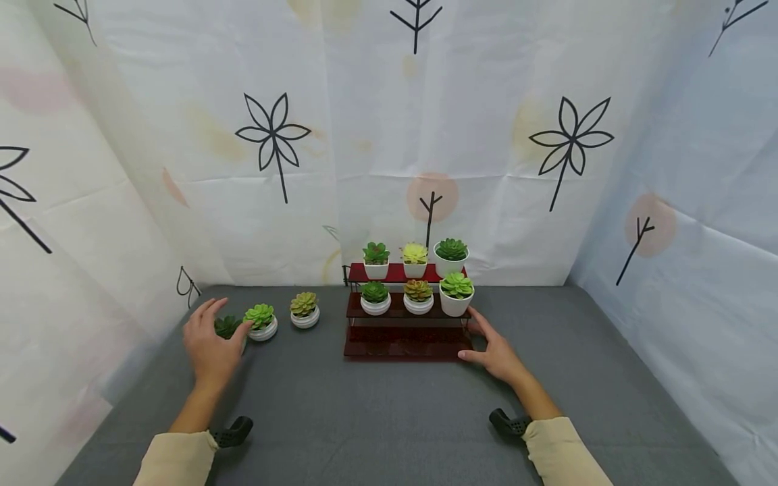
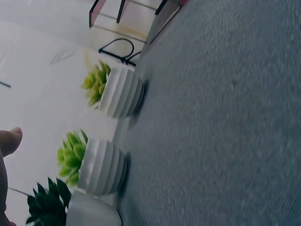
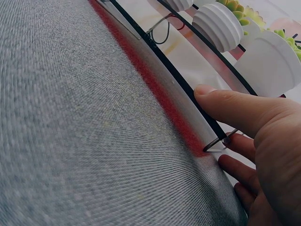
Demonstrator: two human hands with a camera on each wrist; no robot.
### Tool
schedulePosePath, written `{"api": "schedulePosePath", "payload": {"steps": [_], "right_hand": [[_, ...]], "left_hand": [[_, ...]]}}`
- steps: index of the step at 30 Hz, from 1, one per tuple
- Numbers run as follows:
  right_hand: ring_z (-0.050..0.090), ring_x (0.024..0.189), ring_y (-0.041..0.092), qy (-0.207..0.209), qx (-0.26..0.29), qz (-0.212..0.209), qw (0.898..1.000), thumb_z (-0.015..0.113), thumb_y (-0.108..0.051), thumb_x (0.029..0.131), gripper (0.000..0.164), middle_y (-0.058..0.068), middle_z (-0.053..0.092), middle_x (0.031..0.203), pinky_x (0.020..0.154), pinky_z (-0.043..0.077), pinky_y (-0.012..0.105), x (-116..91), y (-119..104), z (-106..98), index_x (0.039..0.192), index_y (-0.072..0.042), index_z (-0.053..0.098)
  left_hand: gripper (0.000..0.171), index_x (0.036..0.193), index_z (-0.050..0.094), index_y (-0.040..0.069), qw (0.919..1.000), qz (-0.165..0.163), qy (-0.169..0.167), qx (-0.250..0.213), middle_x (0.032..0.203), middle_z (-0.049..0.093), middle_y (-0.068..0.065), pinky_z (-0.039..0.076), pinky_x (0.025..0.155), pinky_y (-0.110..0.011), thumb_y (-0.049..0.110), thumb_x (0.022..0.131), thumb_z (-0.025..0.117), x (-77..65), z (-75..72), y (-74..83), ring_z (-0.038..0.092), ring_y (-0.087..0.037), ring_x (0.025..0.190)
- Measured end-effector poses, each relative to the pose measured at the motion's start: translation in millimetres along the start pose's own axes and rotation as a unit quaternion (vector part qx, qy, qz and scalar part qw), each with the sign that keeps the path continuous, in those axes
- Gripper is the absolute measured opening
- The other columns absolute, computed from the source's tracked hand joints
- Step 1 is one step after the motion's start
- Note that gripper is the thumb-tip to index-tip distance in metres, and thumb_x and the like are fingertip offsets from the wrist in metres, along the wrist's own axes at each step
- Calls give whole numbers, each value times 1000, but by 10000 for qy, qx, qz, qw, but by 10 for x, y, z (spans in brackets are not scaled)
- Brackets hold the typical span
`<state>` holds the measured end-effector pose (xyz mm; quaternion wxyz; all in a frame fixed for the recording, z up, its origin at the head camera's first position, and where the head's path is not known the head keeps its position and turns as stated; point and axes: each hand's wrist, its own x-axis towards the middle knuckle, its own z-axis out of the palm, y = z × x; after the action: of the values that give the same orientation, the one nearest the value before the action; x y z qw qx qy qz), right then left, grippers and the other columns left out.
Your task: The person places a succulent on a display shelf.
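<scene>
My left hand (image 1: pixel 210 345) is at the left around a dark green potted succulent (image 1: pixel 227 327), thumb and fingers spread to either side. In the left wrist view, this plant's white pot (image 2: pixel 91 211) stands on the table and a fingertip (image 2: pixel 13 139) shows above the plants, apart from the pot. My right hand (image 1: pixel 500 354) holds the right end of a three-tier dark red shelf rack (image 1: pixel 404 344). Its thumb (image 3: pixel 211 96) lies on the lowest shelf's front edge, while the other fingers curl by the wire support.
Beside the left hand stand a bright green succulent (image 1: pixel 261 321) and a yellow-green succulent (image 1: pixel 304 310), both in ribbed white pots. The rack's upper two tiers carry several potted succulents; its lowest tier is bare. A patterned white curtain (image 1: pixel 377 128) rises behind the grey table (image 1: pixel 365 418).
</scene>
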<state>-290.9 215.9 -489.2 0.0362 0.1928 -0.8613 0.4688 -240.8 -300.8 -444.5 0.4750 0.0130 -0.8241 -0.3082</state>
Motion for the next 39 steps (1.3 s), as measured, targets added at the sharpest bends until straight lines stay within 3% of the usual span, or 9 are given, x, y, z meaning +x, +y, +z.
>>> {"api": "schedulePosePath", "payload": {"steps": [10,16,23,28,34,39], "right_hand": [[43,128,42,23,9,14,10000,80,-19,82,91,23,53,136,100,31,66,5,13,2,155,-13,26],[43,129,42,21,0,21,10000,80,-18,82,91,23,53,136,100,30,66,5,-7,-5,155,-12,26],[43,129,43,31,55,-61,10000,80,-16,82,91,24,52,136,100,30,66,-2,-20,-10,154,-11,26],[43,128,43,36,48,-92,9999,80,-16,82,91,25,52,135,100,31,66,-4,-18,-9,154,-11,26],[43,128,43,27,54,-114,9999,80,-17,82,91,25,52,135,99,31,66,-1,-11,-5,154,-11,26],[43,128,43,43,29,-91,9999,81,-16,81,91,25,52,135,100,31,66,4,-4,-2,154,-11,26]], "left_hand": [[66,133,53,-1,9942,-970,-454,111,138,43,-26,21,103,-64,8,75,84,-49,-119,-83,34,-47,127],[79,146,38,1,9794,-1695,-1070,267,145,34,-27,15,108,-63,15,81,80,-76,-177,-159,26,-46,134],[88,152,26,2,9595,-2388,-1478,209,143,30,-33,24,100,-67,24,84,78,-129,-200,-224,28,-51,129],[94,153,19,1,9482,-2762,-1569,61,146,29,-32,27,101,-64,25,84,78,-169,-178,-271,30,-50,130],[95,153,17,-2,9424,-2955,-1566,24,149,27,-31,29,102,-62,26,84,77,-236,-138,-325,32,-50,131],[94,153,18,-2,9328,-3235,-1577,172,148,30,-32,23,106,-62,29,85,76,-261,-93,-347,26,-51,133]]}}
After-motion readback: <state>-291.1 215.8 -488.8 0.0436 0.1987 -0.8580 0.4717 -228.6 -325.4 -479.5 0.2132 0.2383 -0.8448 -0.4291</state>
